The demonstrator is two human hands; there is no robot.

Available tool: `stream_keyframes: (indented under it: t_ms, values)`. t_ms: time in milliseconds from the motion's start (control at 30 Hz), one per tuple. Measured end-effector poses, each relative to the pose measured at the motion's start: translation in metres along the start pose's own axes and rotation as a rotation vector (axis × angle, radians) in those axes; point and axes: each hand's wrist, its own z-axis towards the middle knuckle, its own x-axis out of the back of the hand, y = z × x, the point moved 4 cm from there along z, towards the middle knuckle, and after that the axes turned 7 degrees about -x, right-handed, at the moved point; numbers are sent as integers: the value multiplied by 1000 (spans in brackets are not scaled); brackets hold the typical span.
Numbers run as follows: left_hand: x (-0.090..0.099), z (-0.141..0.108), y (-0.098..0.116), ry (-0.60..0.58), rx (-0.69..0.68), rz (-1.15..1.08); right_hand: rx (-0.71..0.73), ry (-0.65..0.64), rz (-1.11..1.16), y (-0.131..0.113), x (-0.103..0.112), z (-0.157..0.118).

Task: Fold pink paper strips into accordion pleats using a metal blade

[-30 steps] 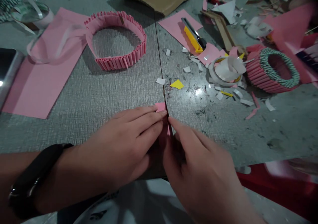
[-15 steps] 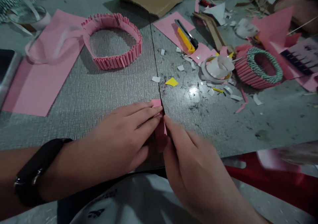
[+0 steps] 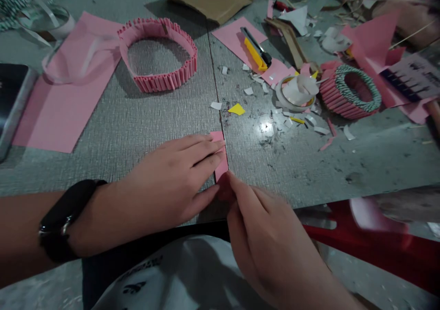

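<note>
A narrow strip of pink paper [image 3: 222,164] lies on the grey table along its dark seam, close to the front edge. My left hand [image 3: 173,174] rests flat across the strip, fingers stretched over its upper part. At the strip's near end, my right hand [image 3: 256,218] is closed, thumb and forefinger pinching the paper. The very end of the strip is partly hidden by my right fingers. Beyond my hands stands a ring of pleated pink paper [image 3: 168,81]. To the right sits a pink ring with green-and-white cord around its top [image 3: 330,92].
Pink sheets [image 3: 65,113] and a phone-like device [image 3: 13,99] lie left. A yellow cutter knife [image 3: 254,53], a tape roll [image 3: 283,96], paper scraps [image 3: 237,109] and a cardboard piece [image 3: 213,0] are farther back. A red chair [image 3: 374,250] stands at lower right.
My right fingertips have slid down the strip toward the table's front edge, uncovering more of its pink surface. My left hand stays on the strip. The whole view has shifted slightly.
</note>
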Motion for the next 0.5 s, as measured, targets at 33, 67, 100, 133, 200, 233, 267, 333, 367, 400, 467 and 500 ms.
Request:
stream_keyframes:
  t_ms: [33, 67, 100, 133, 200, 233, 267, 333, 367, 400, 467, 500]
  values:
    - [0, 0, 0, -3, -2, 5, 5, -3, 4, -1, 0, -2]
    - [0, 0, 0, -3, -7, 9, 10, -7, 7, -3, 1, -5]
    - [0, 0, 0, -5, -10, 13, 18, -9, 12, -4, 1, -8]
    - [0, 0, 0, -8, -12, 16, 24, -11, 15, -6, 1, -12]
    - [-2, -1, -1, -19, -3, 14, 46, 5, 17, -9, 3, -20]
    - [-2, -2, -1, -19, 3, 12, 54, 12, 17, -10, 4, -26]
    - [-3, -2, -2, -22, 9, 10, 58, 18, 18, -11, 6, -31]
    - [-4, -3, -2, -28, 8, 4, 60, 29, 29, -12, 8, -42]
    - [-4, -3, -2, -31, 6, 2, 60, 34, 38, -12, 10, -47]
    - [-4, -3, -2, -33, 5, 0, 54, 38, 42, -12, 11, -52]
    - [-3, -3, -2, -41, 4, -14, 49, 80, 40, -10, 17, -60]
    - [-3, -4, -1, -49, 3, -24, 44, 94, 34, -9, 21, -65]
